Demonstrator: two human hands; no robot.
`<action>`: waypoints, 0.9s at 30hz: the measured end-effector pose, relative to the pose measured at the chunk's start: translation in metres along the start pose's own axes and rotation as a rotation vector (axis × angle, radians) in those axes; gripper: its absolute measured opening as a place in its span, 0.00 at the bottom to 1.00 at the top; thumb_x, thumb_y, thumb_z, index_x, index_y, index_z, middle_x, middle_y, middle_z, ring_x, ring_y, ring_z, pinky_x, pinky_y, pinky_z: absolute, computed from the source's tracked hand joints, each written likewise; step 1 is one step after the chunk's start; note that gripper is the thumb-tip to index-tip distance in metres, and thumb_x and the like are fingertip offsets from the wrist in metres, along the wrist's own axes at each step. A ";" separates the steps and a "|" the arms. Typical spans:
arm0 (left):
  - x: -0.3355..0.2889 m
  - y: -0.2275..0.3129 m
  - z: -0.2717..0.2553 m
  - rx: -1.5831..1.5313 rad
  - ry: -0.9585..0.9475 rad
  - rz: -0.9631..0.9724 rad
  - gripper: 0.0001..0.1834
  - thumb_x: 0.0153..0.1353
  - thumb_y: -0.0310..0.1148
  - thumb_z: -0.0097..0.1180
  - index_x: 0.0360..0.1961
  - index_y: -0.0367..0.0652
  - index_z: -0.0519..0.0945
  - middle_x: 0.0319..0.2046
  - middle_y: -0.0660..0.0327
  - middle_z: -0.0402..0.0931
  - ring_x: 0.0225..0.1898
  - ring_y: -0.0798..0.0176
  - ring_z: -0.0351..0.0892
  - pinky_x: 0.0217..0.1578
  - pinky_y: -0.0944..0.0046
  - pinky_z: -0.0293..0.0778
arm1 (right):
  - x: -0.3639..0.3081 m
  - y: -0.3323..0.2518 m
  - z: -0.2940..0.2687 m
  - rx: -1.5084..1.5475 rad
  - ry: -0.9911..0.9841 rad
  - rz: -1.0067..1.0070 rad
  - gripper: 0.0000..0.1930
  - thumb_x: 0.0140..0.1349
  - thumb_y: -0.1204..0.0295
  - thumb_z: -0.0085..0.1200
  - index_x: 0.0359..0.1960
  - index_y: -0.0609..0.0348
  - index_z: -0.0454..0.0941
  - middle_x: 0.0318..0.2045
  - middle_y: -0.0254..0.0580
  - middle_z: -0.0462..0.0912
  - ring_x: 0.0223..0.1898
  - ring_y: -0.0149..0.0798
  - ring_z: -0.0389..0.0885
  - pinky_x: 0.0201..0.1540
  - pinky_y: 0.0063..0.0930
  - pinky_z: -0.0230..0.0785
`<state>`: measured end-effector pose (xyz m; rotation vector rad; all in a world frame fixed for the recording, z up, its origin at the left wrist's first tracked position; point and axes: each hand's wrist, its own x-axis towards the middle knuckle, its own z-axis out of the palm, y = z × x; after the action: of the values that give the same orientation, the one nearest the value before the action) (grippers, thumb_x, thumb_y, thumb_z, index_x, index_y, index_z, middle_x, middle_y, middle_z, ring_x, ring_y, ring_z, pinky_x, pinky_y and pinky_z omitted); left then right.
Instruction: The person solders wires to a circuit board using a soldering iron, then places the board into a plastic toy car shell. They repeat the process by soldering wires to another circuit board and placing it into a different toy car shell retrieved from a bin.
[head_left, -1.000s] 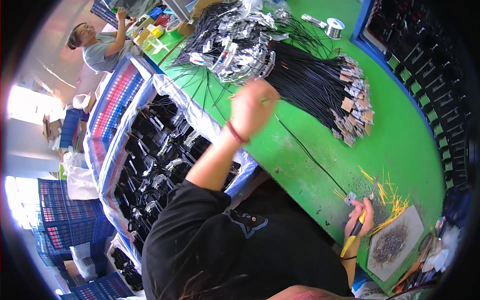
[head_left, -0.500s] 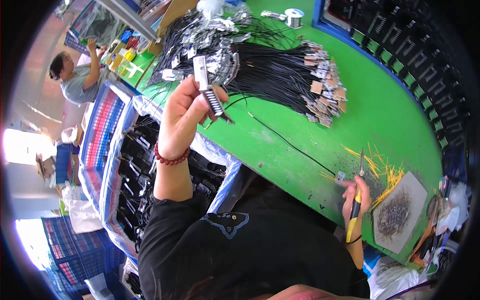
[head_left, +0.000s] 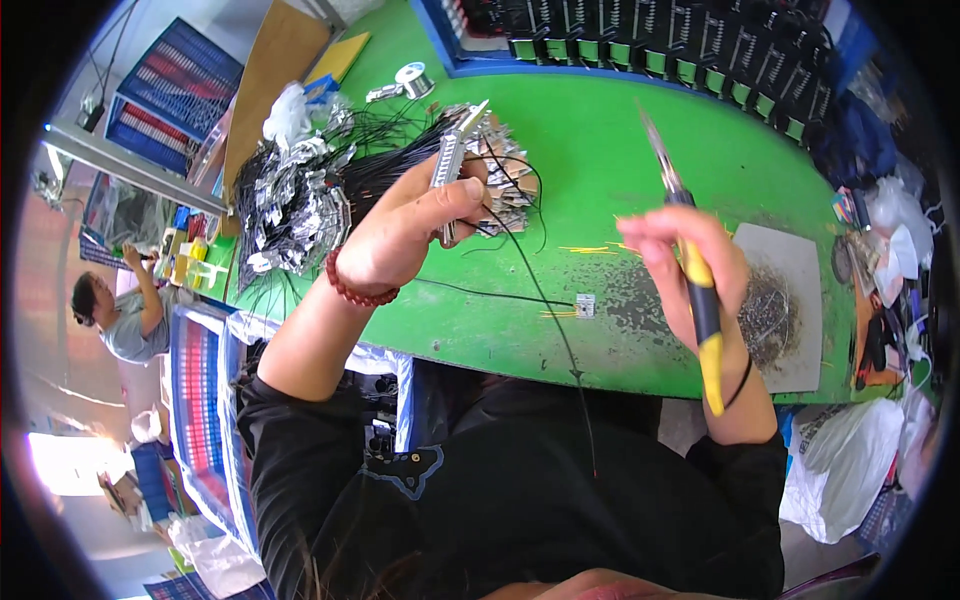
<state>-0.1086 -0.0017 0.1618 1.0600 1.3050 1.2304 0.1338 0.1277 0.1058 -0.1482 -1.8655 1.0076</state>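
My left hand (head_left: 420, 215) pinches a narrow slotted silver-and-black housing (head_left: 451, 165), raised above the green bench. A thin black cable (head_left: 535, 270) trails from beside that hand down across my dark shirt. In my right hand (head_left: 700, 265) is a soldering iron (head_left: 705, 310) with a yellow-and-black handle, its bare metal tip pointing up and away; thumb and forefinger stick out toward the left. Between the hands a small silver plate (head_left: 586, 306) lies on the bench, at the end of another black cable (head_left: 490, 294). Yellow bristle-like strands (head_left: 590, 250) lie behind it.
Bundled black cables with silver ends (head_left: 300, 215) pile up at the left. A solder spool (head_left: 414, 80) stands behind them. A blue-framed rack of black units (head_left: 640, 40) borders the back. Right lies a soiled grey board (head_left: 800, 260). Far left, another person (head_left: 130, 320) works.
The view has swung rightward. The soldering iron has risen from near the bench to beside the small plate. The housing in my left hand is turned more upright, and its cable hangs toward me.
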 end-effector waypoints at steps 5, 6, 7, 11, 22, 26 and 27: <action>0.011 0.022 0.037 0.836 0.060 0.245 0.14 0.56 0.27 0.51 0.45 0.37 0.75 0.33 0.52 0.76 0.31 0.59 0.77 0.35 0.64 0.73 | 0.042 0.011 0.014 0.283 0.093 0.096 0.18 0.56 0.77 0.62 0.46 0.62 0.70 0.39 0.41 0.77 0.43 0.38 0.81 0.41 0.25 0.78; 0.013 0.025 0.044 0.796 0.080 0.254 0.14 0.55 0.26 0.51 0.44 0.38 0.75 0.31 0.53 0.76 0.30 0.58 0.77 0.35 0.64 0.73 | 0.048 0.014 0.018 0.360 0.038 0.111 0.19 0.55 0.77 0.62 0.47 0.62 0.69 0.37 0.42 0.79 0.44 0.38 0.81 0.43 0.26 0.76; 0.016 0.029 0.051 0.757 0.097 0.263 0.13 0.55 0.24 0.52 0.43 0.38 0.76 0.28 0.54 0.76 0.29 0.56 0.77 0.34 0.64 0.73 | 0.051 0.017 0.023 0.438 -0.014 0.125 0.21 0.55 0.77 0.63 0.48 0.62 0.67 0.35 0.42 0.81 0.45 0.39 0.81 0.45 0.26 0.75; 0.023 0.036 0.051 0.960 0.190 0.540 0.09 0.53 0.23 0.55 0.37 0.38 0.79 0.26 0.54 0.76 0.29 0.53 0.77 0.32 0.60 0.72 | 0.059 0.017 0.030 0.368 0.046 0.056 0.21 0.53 0.82 0.62 0.47 0.59 0.67 0.33 0.38 0.80 0.38 0.30 0.79 0.40 0.21 0.72; 0.058 0.047 0.002 1.174 0.318 0.539 0.11 0.62 0.32 0.49 0.39 0.38 0.79 0.33 0.51 0.75 0.37 0.46 0.74 0.38 0.55 0.70 | 0.075 0.050 -0.005 -0.282 0.083 -0.170 0.15 0.57 0.82 0.52 0.45 0.51 0.72 0.22 0.28 0.72 0.21 0.22 0.69 0.26 0.19 0.65; 0.062 0.046 -0.002 1.021 0.301 0.478 0.11 0.61 0.33 0.50 0.36 0.35 0.78 0.32 0.48 0.74 0.35 0.47 0.73 0.38 0.56 0.69 | 0.073 0.051 0.002 -0.070 0.047 -0.100 0.12 0.61 0.78 0.48 0.46 0.51 0.72 0.20 0.28 0.70 0.17 0.21 0.65 0.27 0.16 0.65; 0.060 0.041 -0.002 0.996 0.296 0.440 0.11 0.61 0.33 0.50 0.35 0.34 0.77 0.31 0.48 0.74 0.35 0.47 0.73 0.37 0.56 0.69 | 0.071 0.051 0.006 -0.124 0.021 -0.125 0.13 0.60 0.79 0.48 0.46 0.50 0.72 0.21 0.29 0.70 0.18 0.21 0.65 0.26 0.15 0.64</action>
<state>-0.1184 0.0617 0.1969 1.9971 2.0772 1.0519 0.0766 0.1927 0.1192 -0.1143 -1.8936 0.8029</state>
